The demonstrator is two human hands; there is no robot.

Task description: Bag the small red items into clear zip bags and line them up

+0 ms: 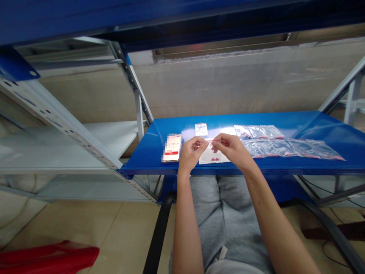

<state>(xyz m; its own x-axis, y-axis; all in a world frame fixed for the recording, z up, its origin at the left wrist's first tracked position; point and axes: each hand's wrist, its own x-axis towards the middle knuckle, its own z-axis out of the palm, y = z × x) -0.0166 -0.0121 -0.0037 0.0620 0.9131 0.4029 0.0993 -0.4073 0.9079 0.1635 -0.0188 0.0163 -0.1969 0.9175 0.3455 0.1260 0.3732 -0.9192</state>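
A small clear zip bag, whitish in the glare, lies near the table's front edge with a few small red pieces at its lower end. My left hand is closed in a pinch at the bag's upper edge. Close beside it, my right hand pinches the same edge, thumb against fingers. The fingertips partly cover the top of the bag, and the fine detail there is too small to make out. Just beyond my left hand lies another small clear bag, flat on the table.
Two rows of clear bags holding red pieces lie to the right on the blue tabletop. A phone with its screen lit is at the left. Metal shelf posts flank the table, and a blue shelf hangs overhead.
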